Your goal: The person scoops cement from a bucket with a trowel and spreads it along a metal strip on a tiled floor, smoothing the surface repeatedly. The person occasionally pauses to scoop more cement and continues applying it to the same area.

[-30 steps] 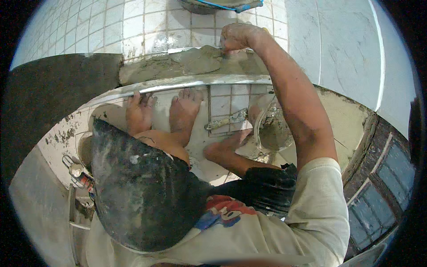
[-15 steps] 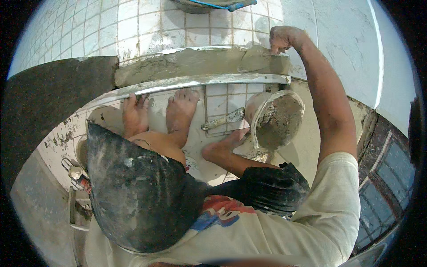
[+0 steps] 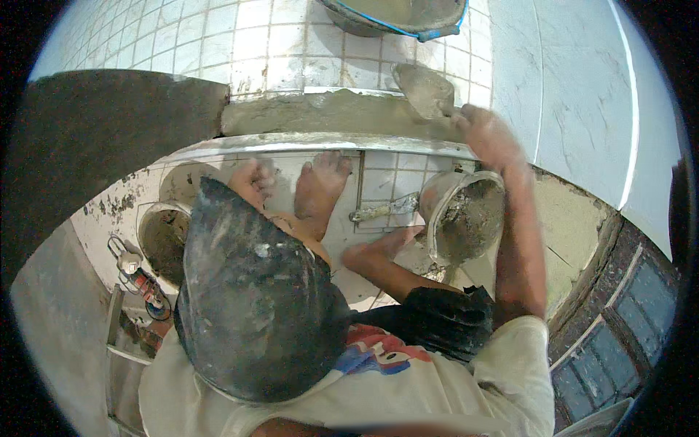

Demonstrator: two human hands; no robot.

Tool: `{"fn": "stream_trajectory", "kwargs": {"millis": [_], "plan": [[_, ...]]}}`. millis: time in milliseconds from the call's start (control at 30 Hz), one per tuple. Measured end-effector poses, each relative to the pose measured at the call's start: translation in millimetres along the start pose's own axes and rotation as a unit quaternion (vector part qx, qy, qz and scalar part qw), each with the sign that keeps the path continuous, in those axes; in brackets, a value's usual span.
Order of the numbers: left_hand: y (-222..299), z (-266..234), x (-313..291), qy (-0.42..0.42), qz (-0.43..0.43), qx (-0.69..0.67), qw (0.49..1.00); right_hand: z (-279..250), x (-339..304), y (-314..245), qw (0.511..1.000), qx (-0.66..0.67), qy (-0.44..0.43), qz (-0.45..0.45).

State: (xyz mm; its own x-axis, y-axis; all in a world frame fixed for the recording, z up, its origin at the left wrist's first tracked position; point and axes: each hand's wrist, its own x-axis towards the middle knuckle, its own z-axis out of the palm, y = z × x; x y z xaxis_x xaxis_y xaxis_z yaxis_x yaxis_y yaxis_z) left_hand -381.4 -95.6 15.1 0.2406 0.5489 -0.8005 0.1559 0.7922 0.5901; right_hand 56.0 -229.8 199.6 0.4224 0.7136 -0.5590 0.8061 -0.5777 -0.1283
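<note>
My right hand (image 3: 494, 138) is closed on a trowel (image 3: 426, 91), whose grey, mortar-smeared blade lies over the right end of a wet mortar ledge (image 3: 313, 116). Along the near side of that ledge runs a long pale bar (image 3: 291, 146). My left hand (image 3: 251, 182) shows beyond my knee, close to the bar; it is blurred, with its fingers loosely bent and apart and nothing seen in them. Below my right wrist, a tilted bucket (image 3: 431, 218) of mortar stands beside a second mortar-caked hand tool (image 3: 386, 209).
A dark bucket (image 3: 364, 28) with a blue handle stands on the white tiles beyond the ledge. Another bucket (image 3: 186, 211) and a corded power tool (image 3: 142, 280) are at the left. Large pale wall tiles (image 3: 575, 95) rise at right. My bare feet (image 3: 320, 186) are near the bar.
My right hand has come nearer, and the trowel blade now shows over the ledge. My left hand has shifted slightly. The whole view has moved, bringing more of the buckets into sight.
</note>
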Motion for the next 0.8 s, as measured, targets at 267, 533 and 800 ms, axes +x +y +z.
{"fn": "stream_trajectory", "kwargs": {"millis": [267,533,800], "plan": [[116.7,72.5,-24.5,-0.096,0.302,0.259,0.912,112.2,-44.6,-63.2,0.930,0.364,0.028,0.027],[154.7,140.9,115.7,-0.136,0.351,0.582,0.721,117.6,-46.7,-111.5,0.626,0.758,-0.049,0.173],[150.6,157.0,134.8,-0.225,0.295,0.561,0.740,122.7,-32.7,-142.7,0.625,0.744,-0.165,0.167]]}}
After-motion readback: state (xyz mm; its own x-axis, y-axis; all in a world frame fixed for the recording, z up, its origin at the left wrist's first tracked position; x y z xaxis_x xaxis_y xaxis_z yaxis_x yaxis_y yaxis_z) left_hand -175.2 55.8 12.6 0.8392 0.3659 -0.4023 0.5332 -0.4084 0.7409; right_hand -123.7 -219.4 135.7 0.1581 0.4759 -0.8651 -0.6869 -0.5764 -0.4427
